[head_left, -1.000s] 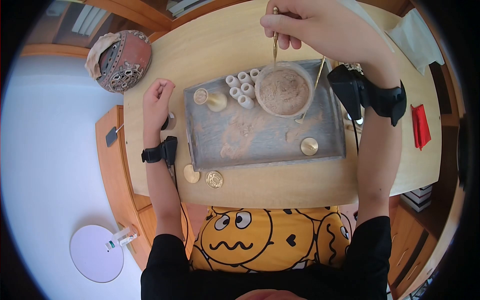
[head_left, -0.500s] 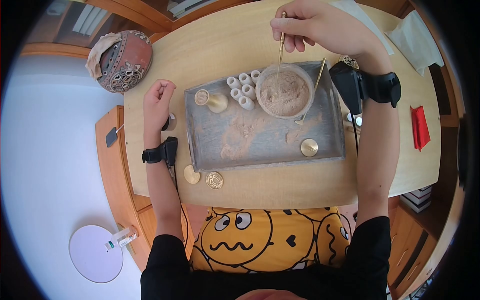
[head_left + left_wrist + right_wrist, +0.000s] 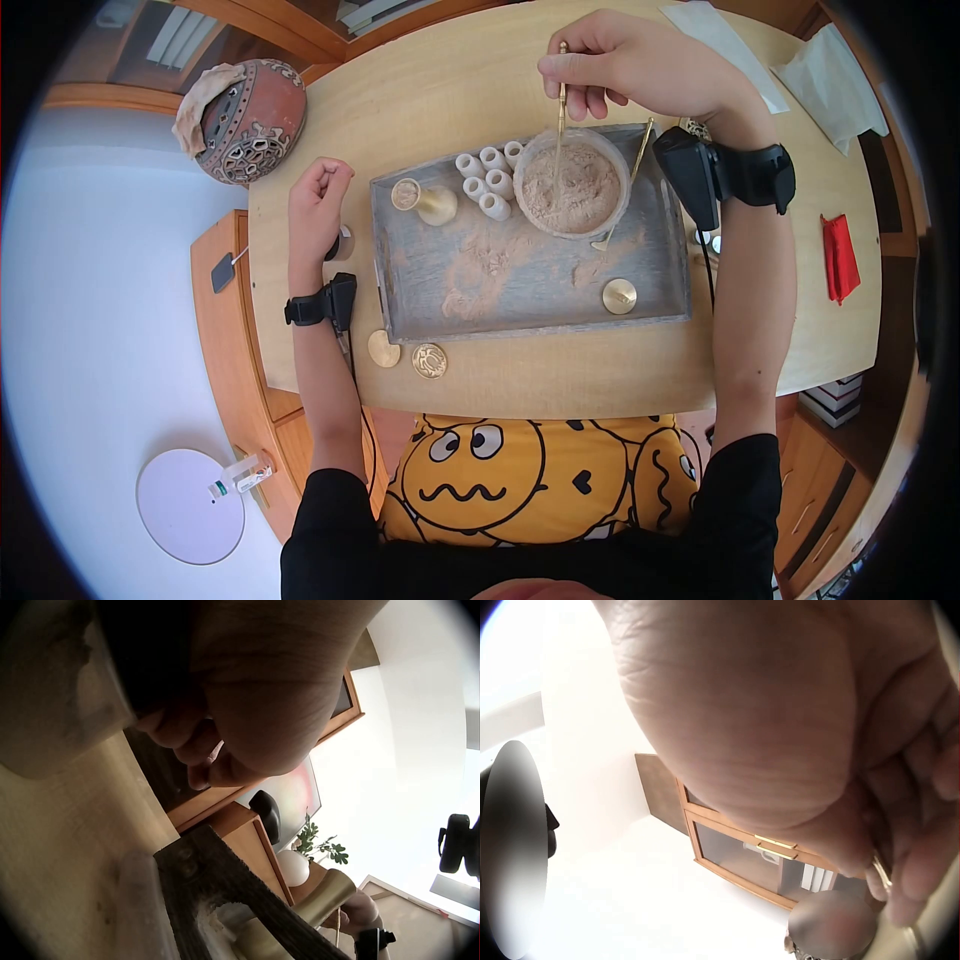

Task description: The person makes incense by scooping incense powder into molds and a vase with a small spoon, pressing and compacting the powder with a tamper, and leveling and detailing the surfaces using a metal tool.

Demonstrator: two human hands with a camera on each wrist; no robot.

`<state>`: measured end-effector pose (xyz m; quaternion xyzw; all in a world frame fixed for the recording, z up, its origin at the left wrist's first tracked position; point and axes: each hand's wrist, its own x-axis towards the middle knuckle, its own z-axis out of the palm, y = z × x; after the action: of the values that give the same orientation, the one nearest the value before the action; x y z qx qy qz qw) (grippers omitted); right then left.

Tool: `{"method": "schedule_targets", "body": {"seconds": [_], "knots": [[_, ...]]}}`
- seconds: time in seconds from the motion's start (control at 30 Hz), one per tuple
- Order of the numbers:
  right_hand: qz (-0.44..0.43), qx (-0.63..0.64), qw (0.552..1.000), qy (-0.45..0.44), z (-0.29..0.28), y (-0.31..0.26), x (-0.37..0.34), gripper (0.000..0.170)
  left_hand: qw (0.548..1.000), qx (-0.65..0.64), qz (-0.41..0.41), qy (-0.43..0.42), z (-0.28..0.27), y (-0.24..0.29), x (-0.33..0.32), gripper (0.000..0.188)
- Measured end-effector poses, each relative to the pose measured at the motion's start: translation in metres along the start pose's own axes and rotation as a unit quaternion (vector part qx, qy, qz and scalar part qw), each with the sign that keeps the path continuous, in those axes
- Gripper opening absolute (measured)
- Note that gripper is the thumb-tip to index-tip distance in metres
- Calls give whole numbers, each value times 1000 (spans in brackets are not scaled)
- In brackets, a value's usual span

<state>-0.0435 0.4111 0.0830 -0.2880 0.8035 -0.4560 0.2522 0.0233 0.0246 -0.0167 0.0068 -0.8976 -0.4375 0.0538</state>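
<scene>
In the head view my right hand (image 3: 645, 68) pinches a slim brass tool (image 3: 562, 98) between thumb and fingers above the bowl (image 3: 626, 180). The tool's lower end touches the pale brown powder (image 3: 578, 188) there. The right wrist view shows part of the brass shaft (image 3: 882, 871) among the fingers of that hand (image 3: 757, 712). Beside the tray's left side, my left hand (image 3: 316, 212) lies idle with loosely curled fingers, holding nothing. Its palm side (image 3: 262, 697) fills the top of the left wrist view. Powder is scattered on the grey tray (image 3: 530, 328).
White cylinders (image 3: 494, 206) and a brass cup of powder (image 3: 436, 206) stand left of the bowl. A second brass tool (image 3: 640, 150) leans at its right. A brass lid (image 3: 619, 296) lies on the tray; two brass discs (image 3: 429, 360) lie below it. A patterned pot (image 3: 262, 120) stands far left.
My right hand has moved slightly right and toward the body, bringing the tool's tip further into the bowl. The left hand has hardly moved.
</scene>
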Motion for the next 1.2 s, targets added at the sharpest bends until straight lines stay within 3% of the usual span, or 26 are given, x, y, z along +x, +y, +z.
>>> {"method": "schedule_targets", "body": {"seconds": [0.13, 0.4, 0.53, 0.73, 0.9, 1.03, 1.2], "knots": [[32, 7, 999, 19, 1, 15, 8, 34, 1000, -4, 0, 1, 1, 1, 0, 17], [81, -5, 986, 144, 1, -1, -3, 29, 1000, -11, 8, -1, 1, -3, 0, 16], [84, -28, 987, 137, 1, -2, -1, 29, 1000, -17, 11, 0, 1, -5, 1, 15], [66, -23, 992, 102, 1, 13, 6, 32, 1000, -15, 12, -9, -1, -7, 2, 15], [51, 21, 986, 157, 1, -1, -7, 32, 1000, -19, 18, -5, 0, -4, 1, 14], [25, 14, 989, 142, -4, 0, -4, 32, 1000, -18, 17, -1, 1, -4, 0, 14], [-18, 106, 973, 206, 9, 6, 6, 33, 1000, -14, 15, -1, 1, -3, 0, 15]]}}
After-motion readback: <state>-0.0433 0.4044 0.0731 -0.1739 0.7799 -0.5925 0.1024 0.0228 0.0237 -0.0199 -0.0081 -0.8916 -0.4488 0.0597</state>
